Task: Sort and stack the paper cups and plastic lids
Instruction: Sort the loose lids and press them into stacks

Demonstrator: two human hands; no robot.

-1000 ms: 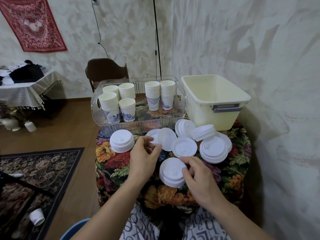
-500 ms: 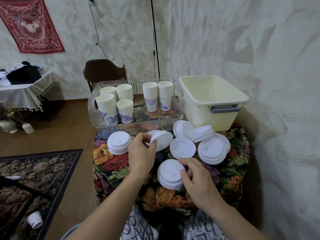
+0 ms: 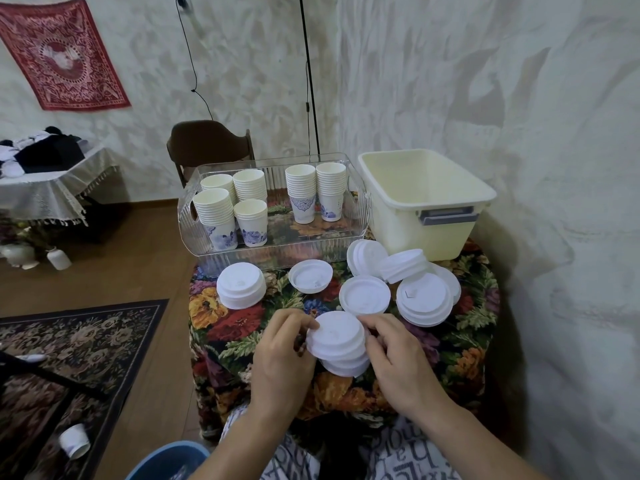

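Both our hands grasp one stack of white plastic lids [image 3: 337, 341] at the near middle of the floral tablecloth [image 3: 228, 327]: left hand [image 3: 282, 355] pinching its left edge, right hand [image 3: 394, 355] curled round its right edge. Stacked paper cups [image 3: 301, 192] stand upright in the clear tray [image 3: 273, 251] behind it.
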